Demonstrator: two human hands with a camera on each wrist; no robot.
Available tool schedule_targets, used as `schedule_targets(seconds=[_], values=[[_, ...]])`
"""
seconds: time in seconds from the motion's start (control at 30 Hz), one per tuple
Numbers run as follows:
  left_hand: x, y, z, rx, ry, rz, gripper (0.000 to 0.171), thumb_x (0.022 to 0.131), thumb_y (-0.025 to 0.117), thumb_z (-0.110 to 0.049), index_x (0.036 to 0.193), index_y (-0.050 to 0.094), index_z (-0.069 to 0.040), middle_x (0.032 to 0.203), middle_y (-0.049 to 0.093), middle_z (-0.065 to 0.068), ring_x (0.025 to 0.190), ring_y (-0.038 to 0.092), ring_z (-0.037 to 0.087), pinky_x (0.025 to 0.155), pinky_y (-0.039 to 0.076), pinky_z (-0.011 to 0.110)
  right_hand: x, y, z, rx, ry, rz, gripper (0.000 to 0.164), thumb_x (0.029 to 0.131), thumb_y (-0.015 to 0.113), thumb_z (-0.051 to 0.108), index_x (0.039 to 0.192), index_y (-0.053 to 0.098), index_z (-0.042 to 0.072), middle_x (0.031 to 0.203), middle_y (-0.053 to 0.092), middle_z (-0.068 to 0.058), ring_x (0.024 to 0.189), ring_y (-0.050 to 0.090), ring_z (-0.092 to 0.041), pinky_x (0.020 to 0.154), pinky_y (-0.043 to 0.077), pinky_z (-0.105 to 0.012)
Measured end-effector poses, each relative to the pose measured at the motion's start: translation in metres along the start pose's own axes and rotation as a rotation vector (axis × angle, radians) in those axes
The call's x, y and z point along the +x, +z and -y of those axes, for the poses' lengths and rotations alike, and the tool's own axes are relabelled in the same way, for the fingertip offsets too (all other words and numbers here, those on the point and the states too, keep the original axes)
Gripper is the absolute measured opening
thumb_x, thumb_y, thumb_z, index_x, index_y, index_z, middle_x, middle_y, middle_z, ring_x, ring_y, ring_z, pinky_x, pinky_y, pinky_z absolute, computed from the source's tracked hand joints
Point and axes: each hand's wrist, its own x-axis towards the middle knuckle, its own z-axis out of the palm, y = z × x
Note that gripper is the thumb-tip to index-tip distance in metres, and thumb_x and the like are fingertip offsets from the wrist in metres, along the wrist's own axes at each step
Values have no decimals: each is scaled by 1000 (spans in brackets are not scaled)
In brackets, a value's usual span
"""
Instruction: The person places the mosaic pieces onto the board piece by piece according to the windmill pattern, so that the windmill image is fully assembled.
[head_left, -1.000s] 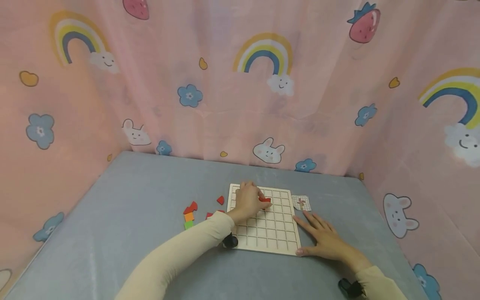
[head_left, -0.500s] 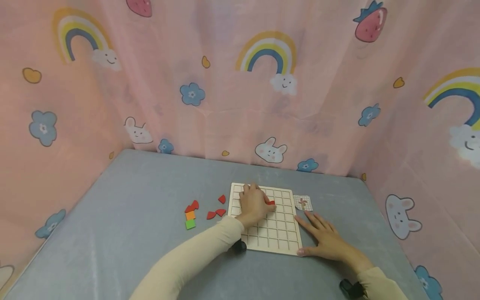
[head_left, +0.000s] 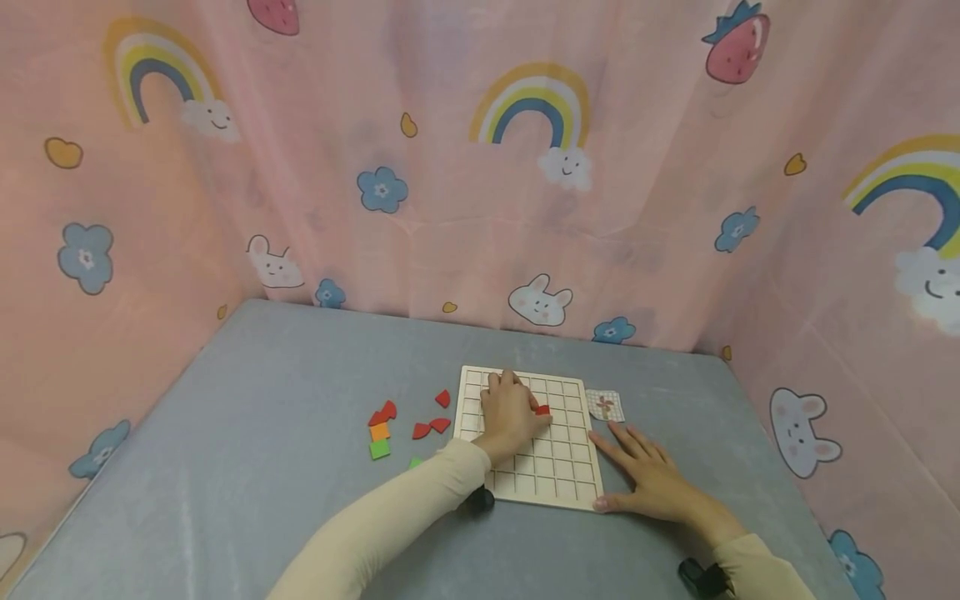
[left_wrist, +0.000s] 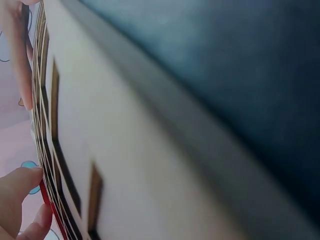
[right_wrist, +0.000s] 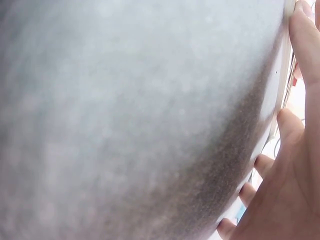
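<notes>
In the head view a pale wooden grid board (head_left: 546,481) lies on the table. Over its upper middle, my left hand (head_left: 510,414) pinches a small red piece (head_left: 542,410) between thumb and finger, down at the grid. The left wrist view has the thumb and a fingertip at the red piece (left_wrist: 56,215), close to the board's surface. My right hand (head_left: 652,479) lies with fingers spread on the table, its thumb and index finger touching the board's right edge. A small card (head_left: 604,406) with a printed flower-like pattern sits beside the board's upper right.
Left of the board lie several loose red pieces (head_left: 422,431), an orange square (head_left: 380,432) and a green square (head_left: 380,449). Another green piece (head_left: 416,462) is partly behind the left sleeve. A pink patterned curtain (head_left: 450,233) surrounds the grey table (head_left: 225,467).
My left hand has shifted a little right and towards me over the board, with the red piece. Loose pieces behind its sleeve have come into sight. The right hand has stayed put.
</notes>
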Motion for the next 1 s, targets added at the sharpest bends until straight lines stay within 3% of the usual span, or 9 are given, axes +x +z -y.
schedule_targets(seconds=[1.0], values=[[-2,-3,2,-10,28,3,27,84,91,-41,78,79,-17,110,60,3,103,50,23,85,44,43,1,0,2,0,10,-1,105,79,83,65,163,42,17,171,27,-26,153,20,-58,113,17,-83]])
